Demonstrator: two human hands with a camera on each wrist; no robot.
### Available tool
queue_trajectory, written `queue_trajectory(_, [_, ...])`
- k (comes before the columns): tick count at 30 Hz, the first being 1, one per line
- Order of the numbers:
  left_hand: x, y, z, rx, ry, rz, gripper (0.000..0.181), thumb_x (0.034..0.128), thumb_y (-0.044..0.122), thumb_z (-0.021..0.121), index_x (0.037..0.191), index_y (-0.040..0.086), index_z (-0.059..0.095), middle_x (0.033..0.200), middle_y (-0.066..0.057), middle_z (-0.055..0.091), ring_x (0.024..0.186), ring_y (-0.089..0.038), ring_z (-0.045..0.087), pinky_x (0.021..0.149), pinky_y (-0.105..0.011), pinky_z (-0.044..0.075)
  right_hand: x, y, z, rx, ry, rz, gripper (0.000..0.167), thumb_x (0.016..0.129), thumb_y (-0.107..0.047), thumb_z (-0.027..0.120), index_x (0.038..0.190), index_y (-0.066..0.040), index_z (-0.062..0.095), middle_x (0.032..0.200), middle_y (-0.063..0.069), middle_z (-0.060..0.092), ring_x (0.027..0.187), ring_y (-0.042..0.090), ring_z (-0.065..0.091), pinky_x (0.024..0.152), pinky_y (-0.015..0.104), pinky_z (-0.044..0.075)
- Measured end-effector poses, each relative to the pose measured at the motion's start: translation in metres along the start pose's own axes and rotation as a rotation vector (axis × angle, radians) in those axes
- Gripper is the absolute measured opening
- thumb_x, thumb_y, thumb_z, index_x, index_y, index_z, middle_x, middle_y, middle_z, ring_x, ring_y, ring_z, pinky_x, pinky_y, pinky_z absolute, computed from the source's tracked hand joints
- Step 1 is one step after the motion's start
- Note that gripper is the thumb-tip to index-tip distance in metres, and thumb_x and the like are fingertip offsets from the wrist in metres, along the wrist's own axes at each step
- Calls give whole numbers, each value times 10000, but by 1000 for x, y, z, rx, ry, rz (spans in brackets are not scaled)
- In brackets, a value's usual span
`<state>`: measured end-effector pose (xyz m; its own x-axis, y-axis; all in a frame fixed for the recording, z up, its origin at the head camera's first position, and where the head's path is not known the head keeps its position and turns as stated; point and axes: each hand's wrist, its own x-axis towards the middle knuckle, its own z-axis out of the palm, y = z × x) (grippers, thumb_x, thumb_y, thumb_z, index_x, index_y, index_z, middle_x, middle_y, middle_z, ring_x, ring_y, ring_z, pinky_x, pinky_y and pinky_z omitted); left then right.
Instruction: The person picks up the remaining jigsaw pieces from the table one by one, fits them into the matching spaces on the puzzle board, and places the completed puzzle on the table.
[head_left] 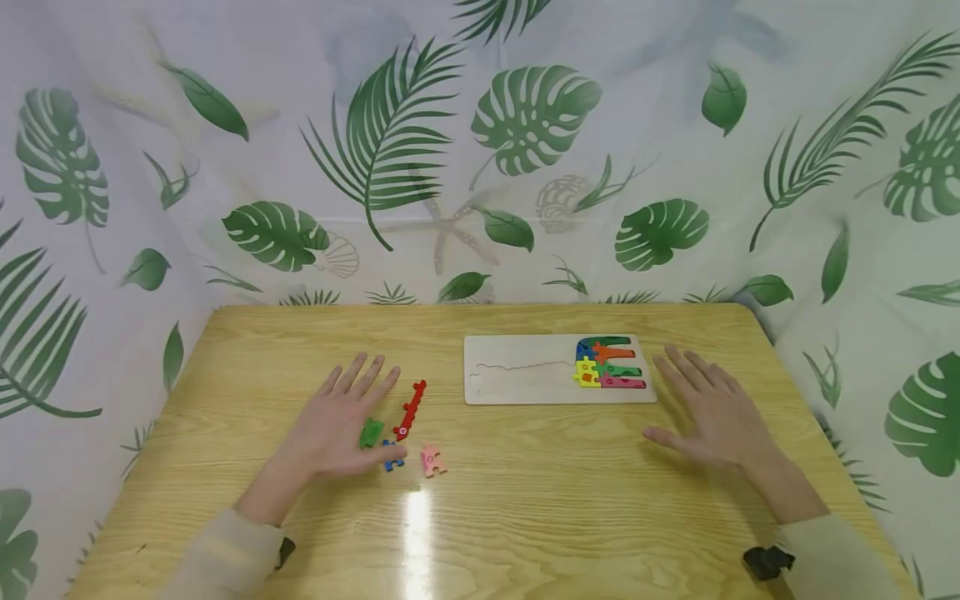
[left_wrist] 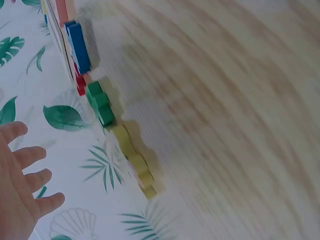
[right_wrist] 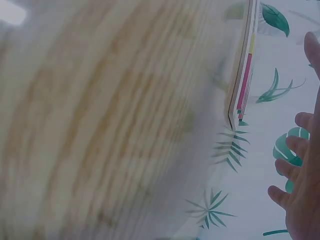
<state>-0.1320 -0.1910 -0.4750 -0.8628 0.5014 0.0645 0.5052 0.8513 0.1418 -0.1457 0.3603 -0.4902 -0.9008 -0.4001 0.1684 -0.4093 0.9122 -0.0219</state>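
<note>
My left hand (head_left: 332, 429) is spread over the table's left part, palm down and fingers straight. Close to its thumb lie loose wooden puzzle pieces: a red strip (head_left: 410, 411), a green piece (head_left: 371, 433), a blue piece (head_left: 389, 461) and a pink piece (head_left: 432, 461). The left wrist view also shows a yellow piece (left_wrist: 131, 156), which the hand hides from the head camera. On the right, my right hand (head_left: 708, 417) is spread beside a pale puzzle board (head_left: 517, 387). Several coloured pieces, including a yellow one (head_left: 588, 372), sit in the board's right end. Neither hand holds anything.
The wooden table (head_left: 555, 500) ends at a back edge against a white curtain (head_left: 570, 250) printed with green leaves. This curtain also hangs along both sides. Light reflects brightly off the table's front middle.
</note>
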Motion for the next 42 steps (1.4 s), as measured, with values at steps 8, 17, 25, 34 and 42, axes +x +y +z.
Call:
queue_trajectory(8, [22, 23, 2, -6, -37, 63, 1051, 878, 754, 628, 1680, 167, 288, 1747, -153, 277, 1641, -410, 214, 1311, -622, 241, 10, 0, 3, -4, -29, -20, 1078, 838, -727, 708, 1643, -100, 360, 1699, 184, 369, 1520, 455, 390, 1204, 652, 354])
queue_trajectory(17, [42, 47, 10, 12, -71, 114, 1042, 888, 807, 556, 1684, 194, 280, 1743, -149, 293, 1645, -384, 219, 1319, -586, 251, 31, 5, 11, 2, -93, -57, 1051, 874, -705, 693, 1656, -104, 329, 1714, 190, 339, 1529, 452, 386, 1186, 666, 393])
queue_trajectory(25, [53, 75, 16, -44, -131, 87, 1061, 889, 853, 497, 1690, 199, 260, 1759, -149, 245, 1653, -392, 187, 1331, -601, 205, 40, 11, 16, 32, -147, -65, 1009, 910, -680, 673, 1655, -93, 329, 1726, 196, 311, 1536, 478, 369, 1192, 677, 378])
queue_trajectory(34, [64, 94, 23, -15, -144, 120, 1047, 893, 849, 502, 1682, 196, 286, 1754, -136, 272, 1646, -386, 219, 1321, -597, 239, 52, 13, 25, 43, -215, -38, 1002, 935, -716, 611, 1665, -102, 306, 1744, 184, 274, 1565, 463, 332, 1229, 672, 338])
queue_trajectory(42, [74, 108, 33, 24, -191, 141, 1058, 895, 868, 469, 1690, 202, 260, 1762, -120, 255, 1652, -366, 208, 1327, -569, 249, 65, 11, 29, 31, -247, -41, 976, 958, -722, 571, 1654, -83, 327, 1729, 215, 287, 1546, 490, 352, 1215, 681, 358])
